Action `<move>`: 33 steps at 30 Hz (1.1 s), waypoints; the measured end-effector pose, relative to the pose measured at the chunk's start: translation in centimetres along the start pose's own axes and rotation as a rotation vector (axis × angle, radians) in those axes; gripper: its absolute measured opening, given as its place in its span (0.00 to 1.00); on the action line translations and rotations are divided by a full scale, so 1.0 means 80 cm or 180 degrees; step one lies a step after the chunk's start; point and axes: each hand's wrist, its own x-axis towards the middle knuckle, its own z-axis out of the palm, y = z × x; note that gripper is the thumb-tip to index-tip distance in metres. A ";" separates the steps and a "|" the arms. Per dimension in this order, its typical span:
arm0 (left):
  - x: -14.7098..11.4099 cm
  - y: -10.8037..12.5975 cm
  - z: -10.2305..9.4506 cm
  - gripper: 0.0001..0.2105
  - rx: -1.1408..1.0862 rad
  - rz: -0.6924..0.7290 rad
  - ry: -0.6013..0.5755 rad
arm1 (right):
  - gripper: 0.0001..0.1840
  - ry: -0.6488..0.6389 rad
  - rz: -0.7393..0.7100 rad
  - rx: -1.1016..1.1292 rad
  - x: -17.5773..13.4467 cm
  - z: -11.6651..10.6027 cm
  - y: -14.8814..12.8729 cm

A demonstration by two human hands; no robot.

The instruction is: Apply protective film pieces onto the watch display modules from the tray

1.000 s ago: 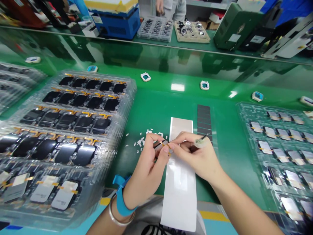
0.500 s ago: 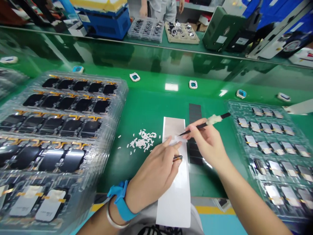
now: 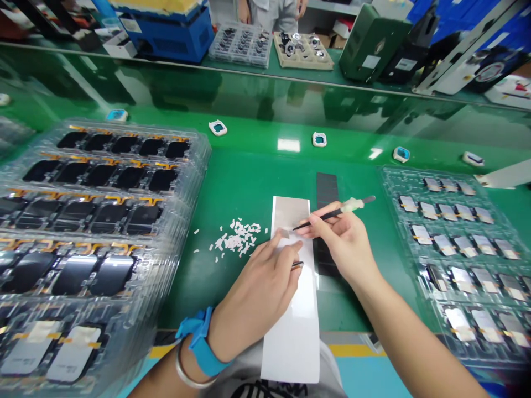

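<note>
A long white backing strip with a greyish upper end lies on the green bench. My right hand grips black tweezers wrapped in pale tape, their point touching the strip near a small pale piece. My left hand rests on the strip, its index fingertip pressing close to the tweezers' point. A slim dark tool pokes out between its thumb and fingers; most of it is hidden. Beside the hands lies a pile of small white bits. A dark sheet is partly covered by my right hand.
Stacked clear trays of dark screens fill the left side. On the right is a clear tray of silvery parts. Several small white-framed pieces line the back. Beyond, a shelf holds a blue box; a person stands behind it.
The view has shifted slightly, so the bench things sit a little further left. The tweezers' point has moved slightly relative to the strip; both hands keep their grips.
</note>
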 end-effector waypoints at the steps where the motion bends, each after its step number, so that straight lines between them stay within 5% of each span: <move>1: 0.000 0.001 -0.001 0.05 -0.0081 -0.0018 0.0040 | 0.17 0.0024 -0.0035 0.0110 -0.002 0.000 -0.004; 8: -0.006 0.000 -0.011 0.06 -0.1729 -0.0863 0.0843 | 0.09 0.0541 -0.0803 0.0403 -0.047 0.016 -0.023; 12: -0.005 0.003 -0.013 0.07 -0.2865 -0.1053 0.0971 | 0.08 0.0907 -0.1072 0.0411 -0.074 0.046 -0.015; 16: -0.008 0.005 -0.014 0.08 -0.3412 -0.1087 0.0955 | 0.07 0.0806 -0.1145 0.0514 -0.082 0.066 -0.006; 33: -0.013 0.004 -0.010 0.05 -0.3190 -0.0769 0.0930 | 0.07 0.0751 -0.1220 0.0376 -0.084 0.064 0.001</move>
